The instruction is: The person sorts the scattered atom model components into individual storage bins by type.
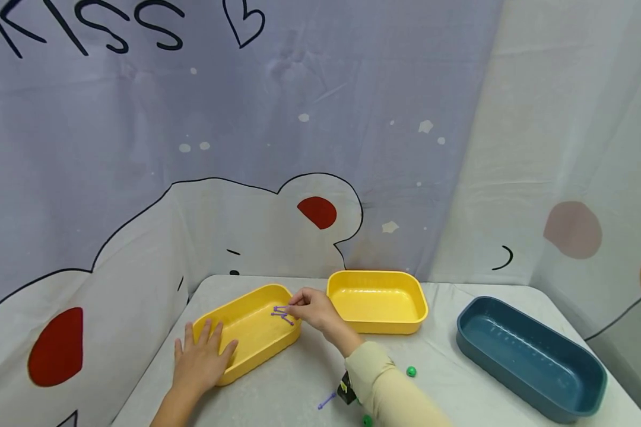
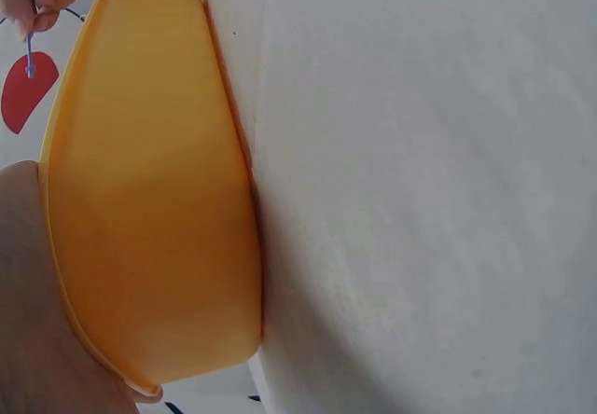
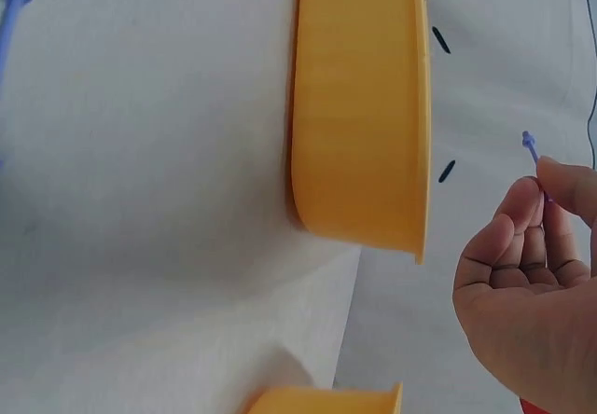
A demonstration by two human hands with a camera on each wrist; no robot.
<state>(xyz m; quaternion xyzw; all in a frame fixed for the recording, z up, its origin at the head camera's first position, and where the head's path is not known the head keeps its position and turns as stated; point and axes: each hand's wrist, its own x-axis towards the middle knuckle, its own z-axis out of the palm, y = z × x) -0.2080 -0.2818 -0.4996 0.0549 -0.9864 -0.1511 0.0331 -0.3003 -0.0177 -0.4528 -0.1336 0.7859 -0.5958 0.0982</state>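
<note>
At the right of the right-wrist view, a purple stick [image 3: 529, 141] is pinched by the right hand [image 3: 536, 307]; lower left in the head view, a yellow tray [image 1: 251, 335] is touched by the left hand [image 1: 199, 363] (fingers spread apart).

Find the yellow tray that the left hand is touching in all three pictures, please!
Head: the yellow tray is low and left of centre, with the left hand at its near end.
Left wrist: its outer wall fills much of the left half.
Right wrist: its outer wall is at the top, just right of the middle.
Shared landmark: the right hand shows in every view; both wrist views show it pinching a purple stick.
</note>
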